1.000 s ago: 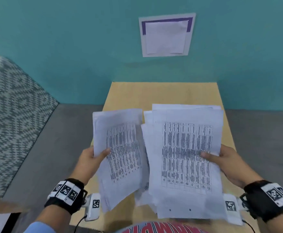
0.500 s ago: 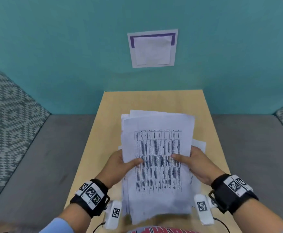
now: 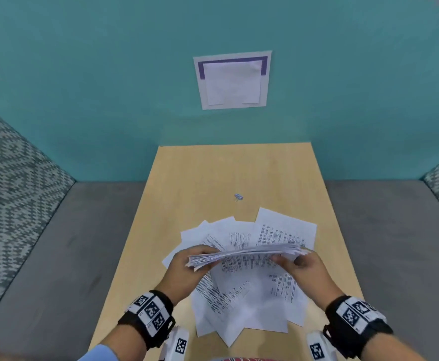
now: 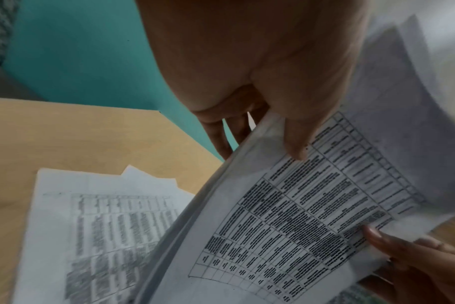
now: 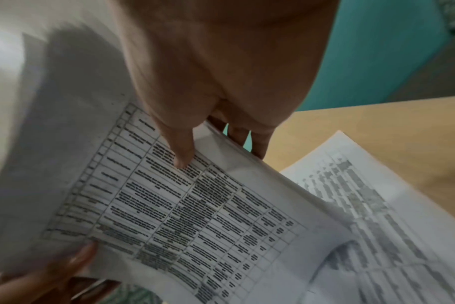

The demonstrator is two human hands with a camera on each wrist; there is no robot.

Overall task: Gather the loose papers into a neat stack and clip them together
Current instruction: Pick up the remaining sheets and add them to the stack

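Observation:
A thick stack of printed papers point(image 3: 247, 254) is held between both hands above the table, steeply tipped so I see mostly its top edge. My left hand point(image 3: 195, 259) grips its left side, thumb point(image 4: 296, 144) on the printed face point(image 4: 299, 216) and fingers behind. My right hand point(image 3: 296, 261) grips the right side the same way, thumb point(image 5: 182, 156) on the stack's face point(image 5: 195, 216). Several loose sheets point(image 3: 241, 306) lie fanned on the table below; they also show in the wrist views point(image 4: 104, 216) point(image 5: 377, 205). A small binder clip point(image 3: 238, 196) lies beyond them. Whether the stack's lower edge touches the sheets is hidden.
The narrow wooden table point(image 3: 200, 178) butts against a teal wall point(image 3: 109, 87) with a paper notice point(image 3: 232, 80) on it. Grey benches point(image 3: 56, 256) flank it on both sides, with patterned cushions point(image 3: 12, 178) at the outer edges.
Two separate bundles were brought together into one stack. The stack, held up facing me before, has dropped lower and tipped edge-on over the table's loose sheets.

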